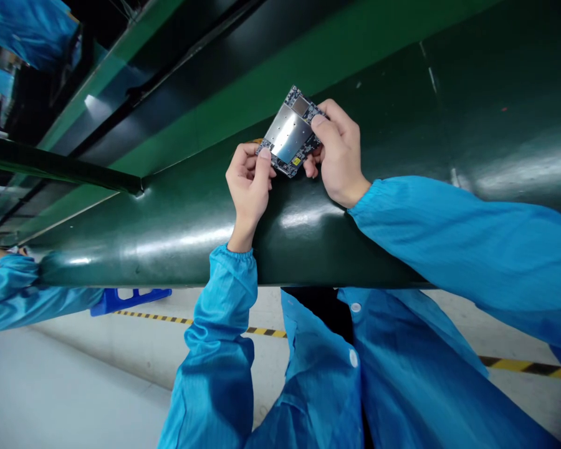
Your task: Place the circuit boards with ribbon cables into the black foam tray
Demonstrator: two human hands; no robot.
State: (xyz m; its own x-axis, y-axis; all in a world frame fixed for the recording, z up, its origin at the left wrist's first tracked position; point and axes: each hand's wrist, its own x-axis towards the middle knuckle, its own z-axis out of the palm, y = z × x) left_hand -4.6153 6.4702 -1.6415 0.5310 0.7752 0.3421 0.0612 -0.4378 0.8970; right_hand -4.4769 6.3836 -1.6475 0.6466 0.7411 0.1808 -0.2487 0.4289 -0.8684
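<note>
A circuit board point(287, 134) with a large silver metal shield, a smaller shield plate and a yellow label is held up tilted over the green bench. My left hand point(250, 178) pinches its lower left corner between thumb and fingers. On the opposite edge, my right hand point(340, 149) grips the board, thumb on top and some fingers hidden beneath. A bit of orange material point(258, 141) shows at the board's left edge, behind my left fingers; I cannot tell what it is.
The dark green bench point(177, 212) runs across the view, with a green bar point(60, 165) at its left. A co-worker's blue sleeve point(9, 284) is at the far left, near a blue plastic object point(131, 300). Yellow-black tape point(266, 332) marks the floor.
</note>
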